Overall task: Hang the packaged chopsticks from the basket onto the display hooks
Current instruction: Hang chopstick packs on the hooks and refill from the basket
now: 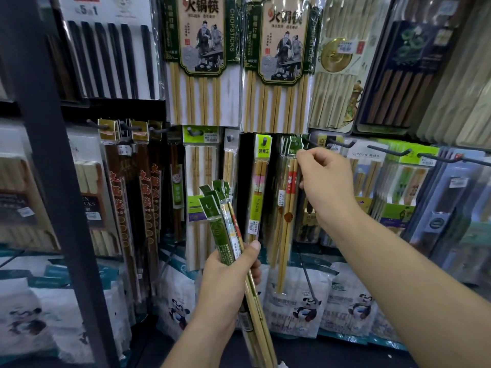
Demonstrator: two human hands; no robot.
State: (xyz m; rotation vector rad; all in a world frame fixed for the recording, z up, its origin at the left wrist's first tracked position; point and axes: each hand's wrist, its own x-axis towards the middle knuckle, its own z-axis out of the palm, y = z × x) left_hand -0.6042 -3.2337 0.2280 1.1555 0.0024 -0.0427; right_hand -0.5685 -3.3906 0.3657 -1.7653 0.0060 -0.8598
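One pack of chopsticks (287, 205) is held at a black hook (318, 144), its green top pinched by the curled fingers of the right hand (328, 181); whether it is fully on cannot be told. Below and left of the hook, a bundle of packs (221, 221) is gripped in the left hand (225, 277), so much hanging seems to remain.

Gripped chopstick packs (225, 227) in left hand (228, 272), thumb laid across the front, forearm angled up from bottom edge. Pinched green header (294, 144) with right hand (328, 181), higher and further right; fingers curled, wrist bent, arm stretched in from lower right.
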